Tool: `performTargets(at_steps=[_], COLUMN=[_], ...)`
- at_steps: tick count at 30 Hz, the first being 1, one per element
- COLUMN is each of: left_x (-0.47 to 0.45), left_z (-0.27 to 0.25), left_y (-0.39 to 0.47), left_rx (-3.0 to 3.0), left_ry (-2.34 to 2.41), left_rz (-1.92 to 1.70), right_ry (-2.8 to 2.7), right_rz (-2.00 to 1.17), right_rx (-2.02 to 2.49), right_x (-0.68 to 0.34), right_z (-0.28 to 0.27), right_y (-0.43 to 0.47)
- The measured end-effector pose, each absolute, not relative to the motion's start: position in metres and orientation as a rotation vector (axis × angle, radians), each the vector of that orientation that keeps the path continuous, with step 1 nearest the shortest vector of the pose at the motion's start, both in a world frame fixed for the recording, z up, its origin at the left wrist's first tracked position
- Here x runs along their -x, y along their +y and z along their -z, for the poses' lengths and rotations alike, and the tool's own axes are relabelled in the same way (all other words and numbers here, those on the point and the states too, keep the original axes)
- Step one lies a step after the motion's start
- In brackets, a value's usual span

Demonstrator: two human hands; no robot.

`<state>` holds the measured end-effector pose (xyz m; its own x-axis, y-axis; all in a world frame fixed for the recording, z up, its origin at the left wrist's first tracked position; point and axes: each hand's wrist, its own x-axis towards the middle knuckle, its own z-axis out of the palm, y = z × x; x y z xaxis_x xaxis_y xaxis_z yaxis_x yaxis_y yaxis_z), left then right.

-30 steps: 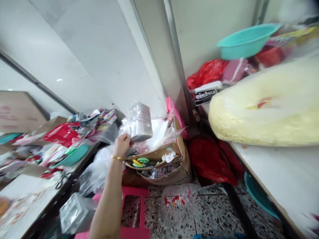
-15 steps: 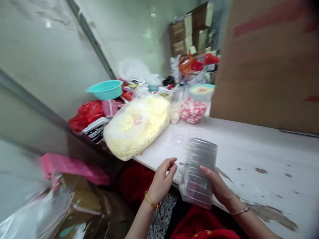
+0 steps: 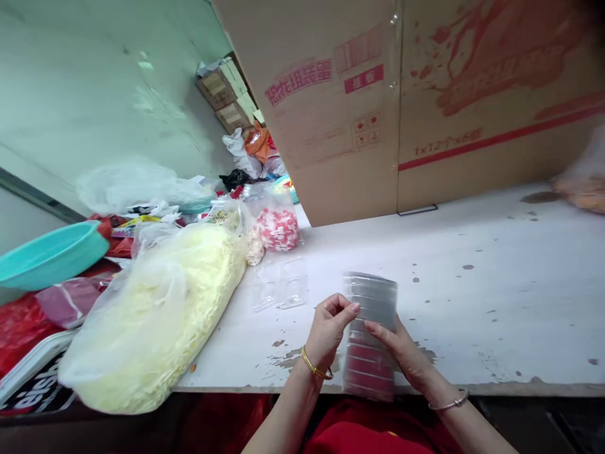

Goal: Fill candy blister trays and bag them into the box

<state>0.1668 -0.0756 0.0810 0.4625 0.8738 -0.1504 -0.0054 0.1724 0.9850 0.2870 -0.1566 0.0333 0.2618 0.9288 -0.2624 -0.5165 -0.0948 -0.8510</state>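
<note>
A stack of clear plastic bags (image 3: 371, 302), crossed by several pale lines, is held over the table's front edge. My right hand (image 3: 406, 353) grips its right side, thumb lying across the top and the other fingers hidden behind. At the stack's left edge my left hand (image 3: 333, 325) is closed, thumb and index finger pinched together on the edge of a bag. Red cloth shows through the lower part of the stack. On the table to the left lie flat clear plastic pieces (image 3: 281, 284) with rounded outlines.
A large bag of pale yellow flakes (image 3: 198, 302) lies at the left, with a bag of red-and-white pieces (image 3: 277, 228) behind it. A turquoise basin (image 3: 51, 252) is further left. A cardboard box wall (image 3: 340, 145) stands along the table's (image 3: 472, 302) back. Another bag (image 3: 586, 183) sits far right.
The view has swung to the right, showing more of the cardboard and table. My left hand has moved from beside the stack to its left edge and closed there. My right hand keeps its hold.
</note>
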Motion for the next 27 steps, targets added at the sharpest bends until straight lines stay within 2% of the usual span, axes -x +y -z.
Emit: performTargets(at_steps=[7, 14, 21, 25, 27], left_x=[-0.208, -0.200, -0.155, -0.145, -0.155], left_z=[-0.065, -0.037, -0.010, -0.017, -0.026], left_y=[-0.049, 0.049, 0.147, 0.137, 0.108], left_rx=[-0.907, -0.859, -1.144, -1.370, -1.618], left_ry=[0.800, 0.825, 1.241, 1.348, 1.219], left_rz=[-0.768, -0.764, -0.765, -0.965, -0.917], right_ry=[0.078, 0.426, 0.387, 0.177, -0.010], right_rz=[-1.492, -1.448, -1.301, -1.403, -1.384], right_rx=[0.904, 0.887, 1.145, 1.215, 1.232], right_x=[-0.322, -0.369, -0.390, -0.372, -0.356], right_z=[0.001, 0.011, 0.013, 0.006, -0.003], right_y=[-0.151, -0.146, -0.141, -0.127, -0.115])
